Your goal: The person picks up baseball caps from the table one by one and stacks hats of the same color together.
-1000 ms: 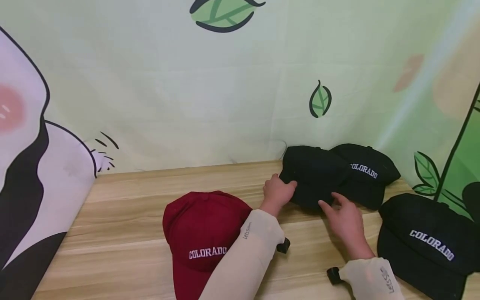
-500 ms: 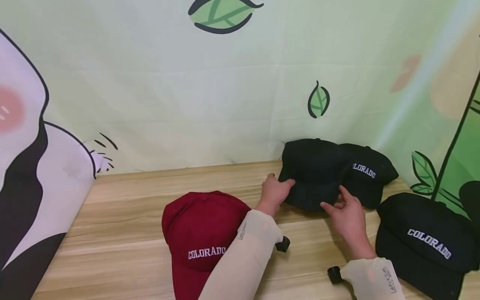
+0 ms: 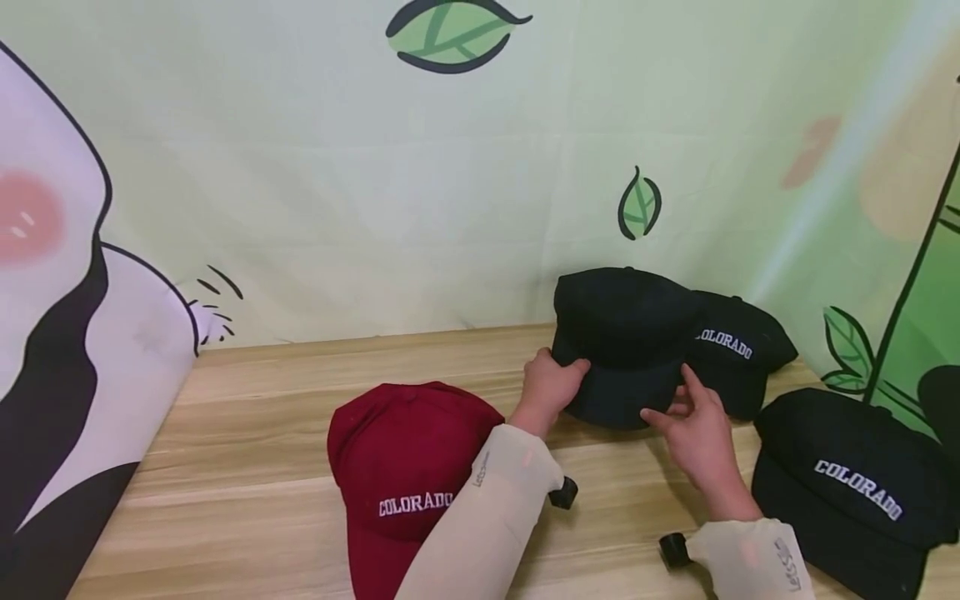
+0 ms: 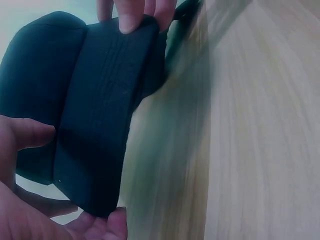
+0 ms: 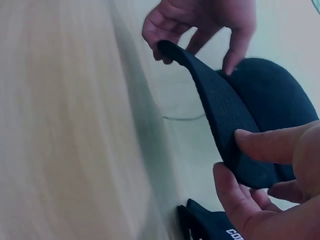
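Note:
Both hands hold a black baseball cap (image 3: 626,321) by the two sides of its brim, near the back wall. The left hand (image 3: 553,385) grips the left side, its thumb on top by the seam where brim meets crown. On the right side, the right hand (image 3: 697,433) pinches the brim between thumb (image 5: 257,145) and fingers. In the right wrist view the brim (image 5: 212,100) is tilted up, with a shadow on the wood beside it. No lettering shows on this cap. Behind it and to the right sits another black cap (image 3: 738,350) marked COLORADO, partly covered.
A dark red COLORADO cap (image 3: 408,458) lies at the front, partly behind the left sleeve (image 3: 480,517). At the right stands another black COLORADO cap (image 3: 847,492). The wooden table (image 3: 247,433) meets a printed cloth backdrop (image 3: 360,192) at the rear.
The held cap has risen and tipped up, its crown now higher against the backdrop. The right hand has shifted from the brim's front edge to grip its right side.

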`<state>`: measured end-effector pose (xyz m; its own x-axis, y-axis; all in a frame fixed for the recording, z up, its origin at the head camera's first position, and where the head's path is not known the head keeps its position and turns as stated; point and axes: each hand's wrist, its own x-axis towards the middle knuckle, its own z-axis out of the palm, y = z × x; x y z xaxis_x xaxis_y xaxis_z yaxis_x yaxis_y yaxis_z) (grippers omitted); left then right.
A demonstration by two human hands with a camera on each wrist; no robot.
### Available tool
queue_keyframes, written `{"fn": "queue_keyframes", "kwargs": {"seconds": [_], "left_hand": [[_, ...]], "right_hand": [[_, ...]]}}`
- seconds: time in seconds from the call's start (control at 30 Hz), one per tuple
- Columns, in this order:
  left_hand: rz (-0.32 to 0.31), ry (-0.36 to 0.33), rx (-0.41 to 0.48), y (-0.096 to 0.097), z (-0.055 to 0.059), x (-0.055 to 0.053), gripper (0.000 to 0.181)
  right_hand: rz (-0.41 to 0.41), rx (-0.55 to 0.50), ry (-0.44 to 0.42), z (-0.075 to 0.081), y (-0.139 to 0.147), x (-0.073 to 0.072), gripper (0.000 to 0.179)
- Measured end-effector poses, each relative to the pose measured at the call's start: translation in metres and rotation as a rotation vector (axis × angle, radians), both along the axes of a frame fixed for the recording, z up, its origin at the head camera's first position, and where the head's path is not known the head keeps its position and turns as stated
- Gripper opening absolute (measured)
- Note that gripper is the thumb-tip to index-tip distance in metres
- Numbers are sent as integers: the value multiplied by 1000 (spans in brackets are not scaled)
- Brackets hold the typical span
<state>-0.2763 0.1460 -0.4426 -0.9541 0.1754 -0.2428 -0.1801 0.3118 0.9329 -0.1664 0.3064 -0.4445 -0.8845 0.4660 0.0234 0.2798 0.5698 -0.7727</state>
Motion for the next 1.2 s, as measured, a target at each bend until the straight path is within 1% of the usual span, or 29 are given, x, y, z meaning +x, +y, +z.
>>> {"fn": "queue_keyframes", "kwargs": {"seconds": [0.13, 0.33, 0.53, 0.6, 0.77, 1.0, 1.2], "left_hand": [[-8, 1, 13, -4, 3, 1, 72], [-20, 31, 33, -10, 5, 5, 65], [-23, 82, -12, -16, 5, 11, 59], [-23, 86, -22, -17, 5, 12, 60], [-17, 97, -29, -21, 7, 15, 61], [-16, 135, -60, -26, 12, 19, 62], [-38, 149, -101, -33, 15, 25, 66]], "right_hand": [[36, -39, -9, 6, 2, 2, 90], [79, -93, -1, 9, 4, 5, 91], [117, -111, -18, 11, 5, 9, 92], [124, -107, -26, 12, 5, 10, 92], [118, -94, -21, 15, 4, 12, 92], [56, -38, 2, 17, 2, 13, 88], [59, -30, -25, 18, -1, 16, 88]]}}
